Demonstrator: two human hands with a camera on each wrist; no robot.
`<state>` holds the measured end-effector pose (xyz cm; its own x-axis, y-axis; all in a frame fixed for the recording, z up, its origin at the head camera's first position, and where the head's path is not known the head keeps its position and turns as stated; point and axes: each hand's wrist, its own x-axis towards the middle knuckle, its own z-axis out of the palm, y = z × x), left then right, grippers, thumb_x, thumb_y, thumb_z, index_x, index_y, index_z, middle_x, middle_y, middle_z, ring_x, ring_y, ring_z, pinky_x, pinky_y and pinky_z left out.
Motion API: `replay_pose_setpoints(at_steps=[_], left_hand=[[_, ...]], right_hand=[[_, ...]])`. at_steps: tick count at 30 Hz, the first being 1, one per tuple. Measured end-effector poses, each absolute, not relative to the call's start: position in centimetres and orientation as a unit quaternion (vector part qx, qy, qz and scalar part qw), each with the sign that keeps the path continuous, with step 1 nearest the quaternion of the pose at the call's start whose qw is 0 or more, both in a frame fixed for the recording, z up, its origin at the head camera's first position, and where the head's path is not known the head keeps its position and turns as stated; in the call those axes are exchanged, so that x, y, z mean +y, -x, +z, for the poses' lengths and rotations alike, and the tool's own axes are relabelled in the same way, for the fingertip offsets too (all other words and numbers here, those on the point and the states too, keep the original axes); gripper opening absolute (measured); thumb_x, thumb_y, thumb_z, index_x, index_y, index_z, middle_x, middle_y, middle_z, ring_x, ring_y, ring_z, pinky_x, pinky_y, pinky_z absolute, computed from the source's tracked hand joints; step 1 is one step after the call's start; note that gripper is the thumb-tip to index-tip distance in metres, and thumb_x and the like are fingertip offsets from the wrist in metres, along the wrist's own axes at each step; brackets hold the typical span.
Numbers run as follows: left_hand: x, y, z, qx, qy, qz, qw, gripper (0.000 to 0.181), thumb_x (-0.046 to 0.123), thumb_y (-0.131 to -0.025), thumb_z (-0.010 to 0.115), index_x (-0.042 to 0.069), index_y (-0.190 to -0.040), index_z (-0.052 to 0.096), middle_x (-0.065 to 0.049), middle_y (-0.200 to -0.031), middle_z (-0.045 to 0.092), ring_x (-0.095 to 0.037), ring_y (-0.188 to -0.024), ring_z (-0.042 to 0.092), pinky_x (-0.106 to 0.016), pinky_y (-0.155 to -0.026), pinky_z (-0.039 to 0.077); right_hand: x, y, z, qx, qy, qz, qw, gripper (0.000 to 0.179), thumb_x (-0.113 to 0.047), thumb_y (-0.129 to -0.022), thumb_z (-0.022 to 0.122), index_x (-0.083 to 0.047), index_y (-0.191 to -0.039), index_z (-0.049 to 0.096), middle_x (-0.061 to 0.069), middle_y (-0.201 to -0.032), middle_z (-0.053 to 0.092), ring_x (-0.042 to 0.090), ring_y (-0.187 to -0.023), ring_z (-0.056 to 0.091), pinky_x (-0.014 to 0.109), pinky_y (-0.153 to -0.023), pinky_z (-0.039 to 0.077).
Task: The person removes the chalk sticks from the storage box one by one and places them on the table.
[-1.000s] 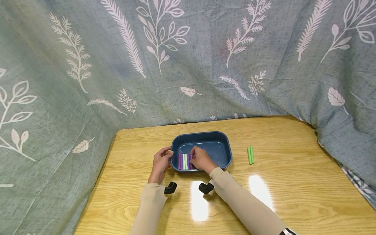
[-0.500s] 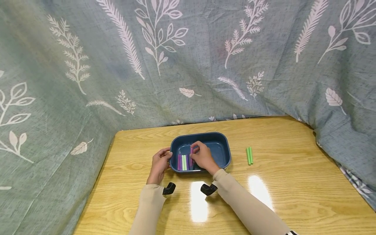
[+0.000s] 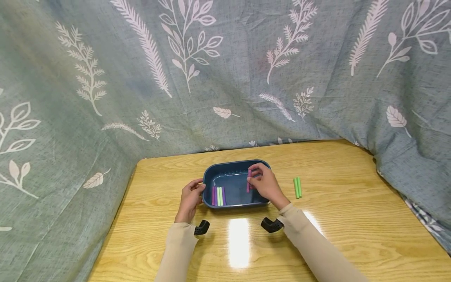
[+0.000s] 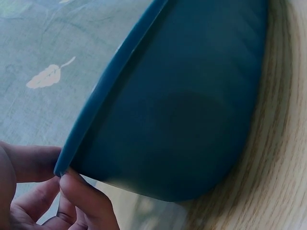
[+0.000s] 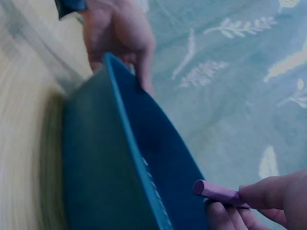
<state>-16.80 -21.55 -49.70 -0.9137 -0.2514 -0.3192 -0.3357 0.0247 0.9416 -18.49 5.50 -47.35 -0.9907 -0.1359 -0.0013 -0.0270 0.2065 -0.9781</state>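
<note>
A dark blue plastic bin (image 3: 234, 206) stands on the table. At its left end, my left hand (image 3: 190, 199) pinches the rim, with the thumb and a finger on either side of it in the left wrist view. Several purple and pale green sticks (image 3: 218, 196) lie side by side in the bin's left part. Over the right part of the bin, my right hand (image 3: 265, 183) pinches a purple chalk-like stick (image 3: 249, 181) between thumb and fingers. The stick's round end shows in the right wrist view, above the bin's rim.
Two bright green sticks (image 3: 297, 187) lie together on the wooden table (image 3: 338, 176), right of the bin. A grey-green leaf-patterned cloth (image 3: 197, 129) hangs behind and along the sides of the table.
My right hand has lifted the purple stick from beside the row and carried it rightward over the bin. My left hand stays at the rim.
</note>
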Motion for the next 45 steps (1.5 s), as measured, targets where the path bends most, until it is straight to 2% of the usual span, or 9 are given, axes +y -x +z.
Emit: replay_pose_setpoints(at_steps=[5,12,18,24,31,38,45], left_hand=[[-21.7,16.8,-49.8,0.716,0.201,0.668,0.031,0.033,0.010,-0.106,0.063,0.000,-0.138,0.063,-0.007,-0.106,0.058,-0.015,-0.083,0.056,-0.023,-0.056,0.049],[-21.7,17.1,-50.1,0.714,0.198,0.671,0.025,0.031,0.008,-0.106,0.063,-0.001,-0.135,0.065,-0.004,-0.100,0.057,-0.014,-0.079,0.057,-0.022,-0.055,0.049],[-21.6,17.1,-50.1,0.712,0.198,0.674,0.025,0.030,0.007,-0.106,0.063,-0.001,-0.134,0.065,-0.004,-0.100,0.057,-0.014,-0.079,0.058,-0.022,-0.055,0.050],[-21.5,17.0,-50.0,0.711,0.199,0.674,0.029,0.031,0.008,-0.106,0.063,0.000,-0.136,0.065,-0.008,-0.104,0.059,-0.014,-0.080,0.058,-0.022,-0.055,0.049],[-21.5,16.9,-50.0,0.715,0.196,0.671,0.026,0.031,0.008,-0.106,0.063,0.000,-0.136,0.065,-0.009,-0.106,0.060,-0.015,-0.079,0.057,-0.022,-0.055,0.048],[-21.5,17.0,-50.1,0.715,0.200,0.670,0.024,0.030,0.007,-0.106,0.063,0.000,-0.134,0.066,-0.009,-0.105,0.060,-0.014,-0.078,0.057,-0.022,-0.054,0.048],[-21.6,17.0,-50.2,0.715,0.203,0.669,0.024,0.030,0.006,-0.105,0.063,0.000,-0.134,0.066,-0.008,-0.102,0.060,-0.014,-0.077,0.057,-0.022,-0.054,0.048]], right_hand=[[8.2,18.7,-47.3,0.769,0.033,-0.637,0.041,0.032,0.004,-0.102,0.064,0.006,-0.134,0.057,0.024,-0.113,0.063,0.023,-0.085,0.071,0.051,-0.083,0.063],[11.6,18.7,-47.2,0.756,0.018,-0.654,0.031,0.035,0.004,-0.103,0.063,0.009,-0.137,0.054,0.028,-0.119,0.062,0.017,-0.086,0.069,0.036,-0.078,0.063],[14.1,18.3,-47.8,0.753,0.005,-0.658,0.022,0.034,0.007,-0.102,0.061,0.010,-0.135,0.052,0.024,-0.115,0.062,0.012,-0.084,0.068,0.038,-0.079,0.064],[16.5,17.7,-48.6,0.768,-0.010,-0.639,0.030,0.040,0.003,-0.105,0.060,0.010,-0.142,0.048,0.026,-0.121,0.059,0.010,-0.087,0.068,0.037,-0.082,0.063],[19.2,17.3,-49.8,0.799,-0.021,-0.601,0.031,0.042,0.000,-0.106,0.059,0.009,-0.146,0.048,0.028,-0.126,0.058,0.007,-0.088,0.067,0.032,-0.080,0.062],[21.3,17.0,-51.0,0.829,-0.033,-0.558,0.025,0.041,-0.003,-0.106,0.062,0.009,-0.144,0.051,0.032,-0.127,0.060,0.008,-0.092,0.066,0.025,-0.073,0.059],[22.1,17.0,-51.9,0.843,-0.035,-0.537,0.021,0.039,0.003,-0.104,0.062,0.013,-0.140,0.054,0.034,-0.119,0.061,0.018,-0.090,0.069,0.023,-0.069,0.059]])
